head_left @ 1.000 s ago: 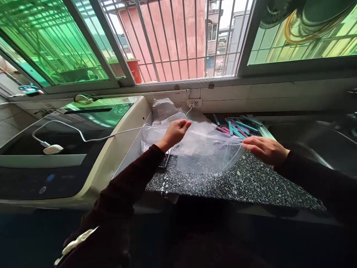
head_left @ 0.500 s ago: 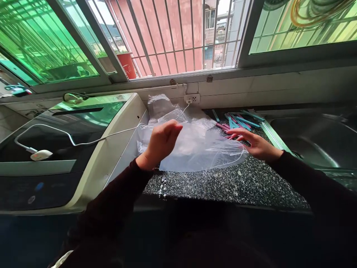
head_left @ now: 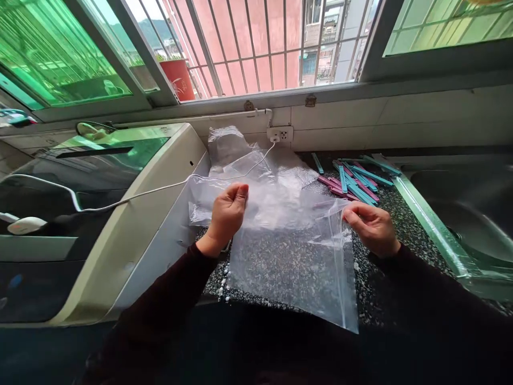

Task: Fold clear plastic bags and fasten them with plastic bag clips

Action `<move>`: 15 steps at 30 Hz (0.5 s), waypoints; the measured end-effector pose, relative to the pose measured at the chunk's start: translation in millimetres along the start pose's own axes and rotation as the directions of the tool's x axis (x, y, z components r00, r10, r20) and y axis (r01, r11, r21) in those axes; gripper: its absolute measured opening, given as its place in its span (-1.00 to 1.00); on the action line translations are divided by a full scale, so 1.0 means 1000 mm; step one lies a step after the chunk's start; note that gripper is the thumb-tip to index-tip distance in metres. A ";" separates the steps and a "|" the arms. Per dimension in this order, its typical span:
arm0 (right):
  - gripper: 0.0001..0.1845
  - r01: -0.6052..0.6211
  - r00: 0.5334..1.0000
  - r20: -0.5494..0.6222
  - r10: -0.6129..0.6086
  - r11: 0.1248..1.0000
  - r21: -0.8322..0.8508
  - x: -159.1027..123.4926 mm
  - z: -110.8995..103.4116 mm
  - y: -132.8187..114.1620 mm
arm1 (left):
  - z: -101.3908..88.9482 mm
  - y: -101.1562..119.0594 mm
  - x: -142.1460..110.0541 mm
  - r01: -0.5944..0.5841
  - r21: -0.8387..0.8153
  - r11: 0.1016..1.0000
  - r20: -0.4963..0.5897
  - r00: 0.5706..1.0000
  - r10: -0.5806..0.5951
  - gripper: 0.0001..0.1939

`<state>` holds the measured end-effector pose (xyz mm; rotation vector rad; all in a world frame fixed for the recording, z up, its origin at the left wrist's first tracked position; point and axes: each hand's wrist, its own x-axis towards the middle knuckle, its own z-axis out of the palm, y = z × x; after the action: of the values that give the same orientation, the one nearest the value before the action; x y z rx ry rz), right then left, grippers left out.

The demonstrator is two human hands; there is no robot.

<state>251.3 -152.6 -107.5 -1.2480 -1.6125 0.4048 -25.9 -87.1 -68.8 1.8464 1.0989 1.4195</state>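
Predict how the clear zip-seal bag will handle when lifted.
The clear zip-seal bag is likely floppy: its film creases near the right hand. It should be light: the speckled countertop shows through it. Its glossy surface may feel slippery.

I hold a clear, limp plastic zip bag (head_left: pixel 280 267) spread out in the lower centre of the frame, its ribbed seal strip (head_left: pixel 342 262) running down the right side.
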 end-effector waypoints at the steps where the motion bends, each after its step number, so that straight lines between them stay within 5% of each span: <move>1: -0.75 -0.022 1.000 -0.007 0.022 1.000 0.022 0.000 0.004 0.008 | 0.005 -0.005 -0.002 0.031 -0.011 0.999 0.011 0.999 -0.031 -0.56; 4: -0.91 -0.053 0.998 -0.033 0.058 0.990 0.133 0.004 0.015 0.033 | 0.016 -0.021 -0.004 0.112 -0.022 0.994 0.044 0.993 -0.111 -0.54; 7: -0.67 0.026 1.000 0.010 -0.028 0.988 0.154 0.008 0.020 0.052 | 0.024 -0.032 0.001 0.158 -0.004 0.988 0.104 0.982 -0.156 -0.55; 11: -0.68 0.207 0.971 0.113 -0.211 0.977 0.047 0.012 0.014 0.063 | 0.031 -0.027 0.019 0.122 0.058 0.991 0.183 0.974 -0.131 -0.57; 15: -0.69 0.379 0.920 0.207 -0.334 0.893 -0.243 0.015 0.010 0.065 | 0.041 -0.002 0.035 0.080 0.086 0.993 0.286 0.953 -0.102 -0.59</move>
<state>277.3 -110.6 -152.9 -1.1070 -2.0472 0.0435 16.9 -53.7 -64.9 1.9533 1.0823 1.0275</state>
